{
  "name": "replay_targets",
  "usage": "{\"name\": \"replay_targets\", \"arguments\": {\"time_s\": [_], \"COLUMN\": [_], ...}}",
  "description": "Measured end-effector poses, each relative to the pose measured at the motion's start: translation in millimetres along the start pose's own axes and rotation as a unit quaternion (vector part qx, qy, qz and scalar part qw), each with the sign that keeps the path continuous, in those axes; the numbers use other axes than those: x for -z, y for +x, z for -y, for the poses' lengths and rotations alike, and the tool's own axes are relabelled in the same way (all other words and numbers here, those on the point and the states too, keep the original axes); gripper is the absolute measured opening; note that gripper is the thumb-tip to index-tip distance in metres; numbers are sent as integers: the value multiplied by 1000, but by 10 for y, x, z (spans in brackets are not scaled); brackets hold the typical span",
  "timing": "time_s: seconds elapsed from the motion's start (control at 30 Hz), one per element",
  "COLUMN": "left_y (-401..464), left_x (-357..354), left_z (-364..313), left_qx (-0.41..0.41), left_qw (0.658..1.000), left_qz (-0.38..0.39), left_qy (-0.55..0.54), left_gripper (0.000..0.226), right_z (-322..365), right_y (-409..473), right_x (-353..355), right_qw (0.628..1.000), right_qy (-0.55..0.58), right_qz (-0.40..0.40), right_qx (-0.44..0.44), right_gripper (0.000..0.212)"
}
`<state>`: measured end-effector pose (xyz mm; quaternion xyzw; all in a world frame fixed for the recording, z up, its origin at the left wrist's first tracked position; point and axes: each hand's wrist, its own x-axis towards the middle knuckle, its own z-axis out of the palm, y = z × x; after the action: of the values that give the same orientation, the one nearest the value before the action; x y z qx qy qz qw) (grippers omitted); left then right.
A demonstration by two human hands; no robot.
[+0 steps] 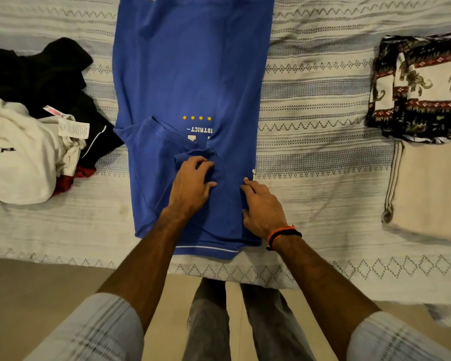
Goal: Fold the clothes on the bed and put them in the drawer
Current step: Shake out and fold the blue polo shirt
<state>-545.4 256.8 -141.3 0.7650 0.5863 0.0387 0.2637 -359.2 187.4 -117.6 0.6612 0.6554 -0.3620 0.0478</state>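
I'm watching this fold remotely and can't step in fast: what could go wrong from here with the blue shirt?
1. The left hand pinches a bunched sleeve on the blue shirt; folding over it may trap wrinkles.
2. The right hand holds the other side, which may drag the shirt askew.
3. The unfolded pile lies close beside the shirt and could get caught.
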Motion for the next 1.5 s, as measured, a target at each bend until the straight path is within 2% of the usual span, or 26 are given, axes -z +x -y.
{"name": "replay_targets", "arguments": {"time_s": [0.1,0.17,0.23,0.3,0.43,0.67,0.97,1.17,1.3,1.5], "left_y": [-54,-17,71,178,458,1223,2166,2797,3204,3791], "left_x": [-4,92,251,395,617,731,774,795,843,862], "left_z": [-28,-95,-152,-176,-224,-246,-127,-90,-158,-294], "left_qx": [47,58,66,83,140,204,209,222,210,214], "left_qw": [998,997,995,994,983,957,935,915,913,900], "left_qz": [40,58,63,41,-4,-17,0,-5,-7,-27], "left_qy": [16,-9,-37,-63,-118,-206,-287,-337,-349,-379], "left_gripper": [62,61,55,47,32,36,35,34,41,47], "right_z": [-1,7,26,43,72,80,-4,-72,-171,-316], "right_y": [6,15,44,93,250,825,1663,2140,2515,3051], "right_x": [31,91,199,320,529,827,1357,1765,1996,2358], "right_qw": [1000,999,997,991,974,949,912,907,901,888], "right_qy": [8,25,70,121,186,237,298,303,308,337], "right_qz": [16,23,2,-39,-98,-154,-216,-233,-247,-251], "right_qx": [-5,-10,-24,-47,-90,-137,-184,-180,-181,-185], "right_gripper": [66,62,49,38,40,41,37,32,31,39]}}
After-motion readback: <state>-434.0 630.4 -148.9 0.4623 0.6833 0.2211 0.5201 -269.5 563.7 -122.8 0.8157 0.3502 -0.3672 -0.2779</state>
